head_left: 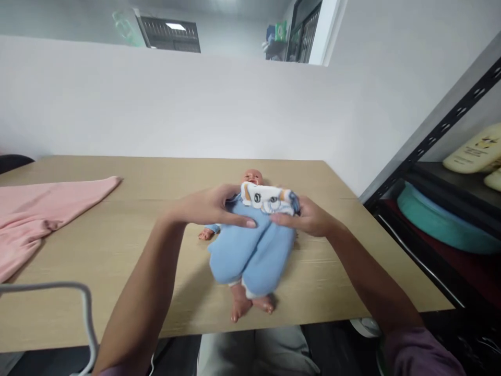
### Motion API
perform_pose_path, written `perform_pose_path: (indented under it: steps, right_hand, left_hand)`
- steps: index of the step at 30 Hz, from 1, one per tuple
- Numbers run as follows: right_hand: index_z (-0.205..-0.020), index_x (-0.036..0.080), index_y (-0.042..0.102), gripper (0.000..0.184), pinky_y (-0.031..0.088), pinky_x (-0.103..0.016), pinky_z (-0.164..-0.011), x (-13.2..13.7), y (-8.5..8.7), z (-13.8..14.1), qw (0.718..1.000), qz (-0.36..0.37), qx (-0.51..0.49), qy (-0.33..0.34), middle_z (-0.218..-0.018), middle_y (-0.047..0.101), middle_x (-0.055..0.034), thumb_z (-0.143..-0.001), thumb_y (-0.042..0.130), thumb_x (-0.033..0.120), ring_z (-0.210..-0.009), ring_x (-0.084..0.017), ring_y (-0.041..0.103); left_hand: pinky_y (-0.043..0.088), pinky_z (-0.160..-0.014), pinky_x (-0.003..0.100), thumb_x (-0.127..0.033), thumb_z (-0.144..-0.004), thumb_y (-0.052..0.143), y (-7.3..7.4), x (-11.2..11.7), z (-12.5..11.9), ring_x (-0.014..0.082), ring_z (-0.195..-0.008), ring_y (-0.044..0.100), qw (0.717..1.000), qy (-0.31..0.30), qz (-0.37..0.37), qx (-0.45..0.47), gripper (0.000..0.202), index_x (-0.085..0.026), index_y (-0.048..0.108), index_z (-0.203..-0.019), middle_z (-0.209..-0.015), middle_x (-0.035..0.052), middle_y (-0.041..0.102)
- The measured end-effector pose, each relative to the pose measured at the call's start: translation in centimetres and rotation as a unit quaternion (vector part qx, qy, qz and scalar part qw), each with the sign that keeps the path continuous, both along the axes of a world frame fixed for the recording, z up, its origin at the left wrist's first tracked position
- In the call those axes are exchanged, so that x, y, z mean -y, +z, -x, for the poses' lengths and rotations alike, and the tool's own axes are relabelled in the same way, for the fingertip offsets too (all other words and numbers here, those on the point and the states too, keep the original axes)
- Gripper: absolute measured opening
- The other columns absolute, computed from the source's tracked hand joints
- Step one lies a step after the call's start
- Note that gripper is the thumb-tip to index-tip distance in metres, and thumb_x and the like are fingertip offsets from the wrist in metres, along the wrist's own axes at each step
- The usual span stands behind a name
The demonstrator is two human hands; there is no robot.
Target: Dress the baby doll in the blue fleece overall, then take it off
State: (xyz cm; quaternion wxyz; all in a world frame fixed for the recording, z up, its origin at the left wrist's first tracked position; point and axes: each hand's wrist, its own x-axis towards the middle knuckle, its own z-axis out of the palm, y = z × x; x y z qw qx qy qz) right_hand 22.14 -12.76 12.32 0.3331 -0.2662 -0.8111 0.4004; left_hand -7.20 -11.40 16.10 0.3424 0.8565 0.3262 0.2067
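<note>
"Well, what lies nearest?"

"A lap in grey trousers (254,352) at the bottom edge. To its left, a white hanger (88,318) shows in front of the near rim of the wooden surface (117,261)."

"And on the surface?"

"A doll (252,177) lies on its back near the front edge, a little right of the middle. Its bare feet (250,305) point toward the person and its head toward the wall. A blue garment (252,253) covers its legs."

"The hands?"

"Both are at the doll's middle. The left hand (207,208) comes in from the left, its grip closed round the blue garment at the waist. The right hand (309,216) is on the other side. Its grip pinches a white printed cloth (270,199) that is bunched in a roll across the doll's chest, just under the chin."

"The doll's arms?"

"One small doll hand (206,233) pokes out below the left wrist and rests on the surface. I cannot see the other."

"Farther off?"

"A pink garment (39,209) lies flat at the left end, well apart from the doll. On the right stands a black metal rack (450,125), with a teal round thing (442,224) on one shelf and cream bottles (473,151) above it. A white wall (195,104) closes the far side."
</note>
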Motion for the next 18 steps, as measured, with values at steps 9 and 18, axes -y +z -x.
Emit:
perform_pose_path:
  steps: [9, 18]
  right_hand:
    - [-0.142, 0.029, 0.075, 0.072, 0.057, -0.051, -0.124, -4.3, -2.1, 1.0, 0.987, 0.02, 0.149, 0.064, -0.141, 0.078, -0.0057, -0.081, 0.096, 0.06, -0.135, -0.032, 0.072]
    - [-0.151, 0.02, 0.069, 0.078, 0.052, -0.053, -0.127, -4.6, -3.6, 1.5, 0.989, 0.124, 0.029, 0.073, -0.149, 0.074, -0.0126, -0.093, 0.082, 0.07, -0.142, -0.035, 0.067]
  left_hand:
    - [0.066, -0.092, 0.034, -0.049, -0.101, 0.079, -2.1, -2.9, -0.1, 0.0268, -0.105, 0.079, 0.994, -0.058, 0.031, 0.09, 0.033, -0.023, 0.079, -0.12, -0.112, 0.0061, 0.083]
    - [0.06, -0.055, 0.023, -0.052, -0.092, 0.09, -3.5, -5.0, 1.2, 0.0171, -0.055, 0.067, 0.944, -0.24, 0.22, 0.051, 0.041, -0.018, 0.076, -0.077, -0.06, 0.0024, 0.07]
